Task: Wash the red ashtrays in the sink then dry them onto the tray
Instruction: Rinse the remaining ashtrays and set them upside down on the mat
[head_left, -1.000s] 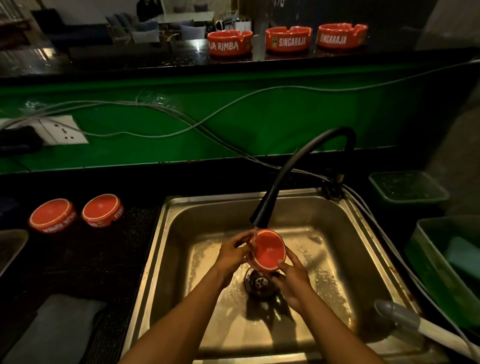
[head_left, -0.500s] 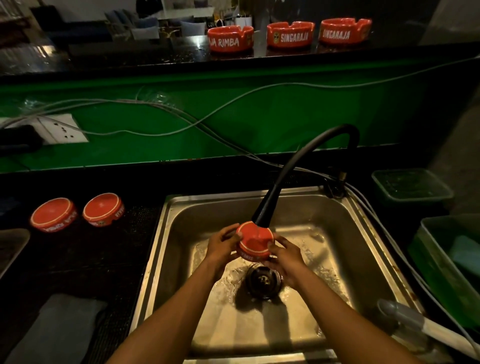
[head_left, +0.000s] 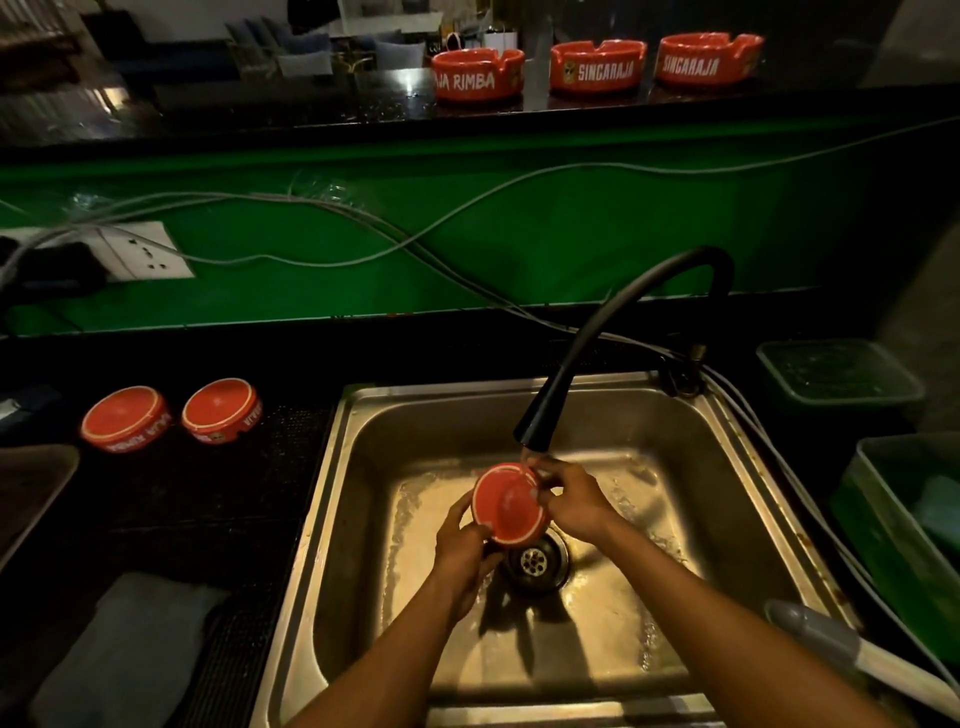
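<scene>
I hold a red ashtray (head_left: 509, 506) over the steel sink (head_left: 696, 467), just under the black faucet spout (head_left: 540, 426), its flat underside turned toward me. My left hand (head_left: 462, 545) grips its lower left edge. My right hand (head_left: 574, 499) pinches its upper right rim. Two more red ashtrays (head_left: 124, 418) (head_left: 222, 410) lie upside down on the dark counter to the left. Three red ashtrays (head_left: 478, 73) (head_left: 597, 65) (head_left: 709, 57) stand upright on the high ledge behind. A tray's corner (head_left: 31, 493) shows at the far left edge.
A grey cloth (head_left: 124, 649) lies on the counter at lower left. Green plastic tubs (head_left: 836, 374) (head_left: 904, 545) stand right of the sink. Cables (head_left: 363, 223) run along the green wall past a wall socket (head_left: 140, 252). A grey-handled tool (head_left: 831, 639) rests at the sink's right corner.
The ashtray has turned in my hands and dropped slightly lower under the spout. My right hand moved up to its upper rim and my left hand slid down to its lower edge.
</scene>
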